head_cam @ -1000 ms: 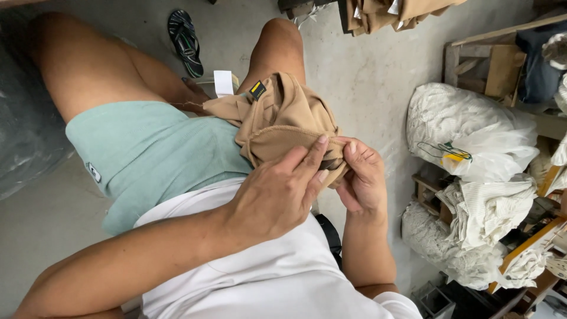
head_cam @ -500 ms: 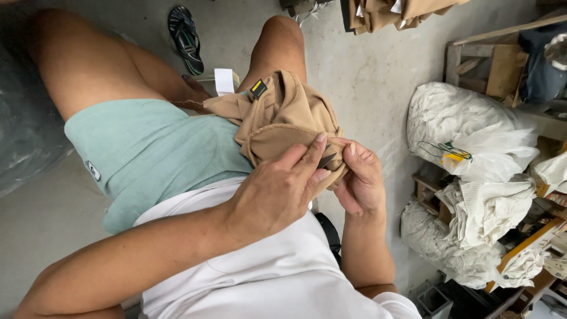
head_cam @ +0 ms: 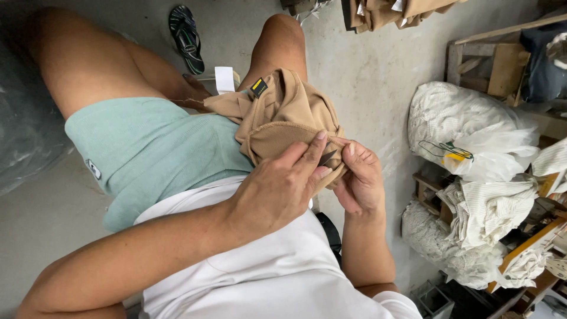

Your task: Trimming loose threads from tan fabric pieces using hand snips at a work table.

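Little has shifted since earlier: soft, light tan garment (head_cam: 283, 118) is pinched at its hem by left hand (head_cam: 277, 189) and right hand (head_cam: 360, 177).

The floor (head_cam: 366, 71) is bare grey concrete, scuffed and evenly lit — no hard shadows anywhere. A dark flip-flop (head_cam: 186, 36) lies on it near the top, and folded tan cloth pieces (head_cam: 390, 12) sit stacked at the upper edge. Along the right side, bulging white sacks (head_cam: 472, 127) and bundled pale fabric (head_cam: 490, 207) crowd against rough wooden shelving (head_cam: 490, 59) — a sheet of clear plastic (head_cam: 23, 118) covers the left edge.
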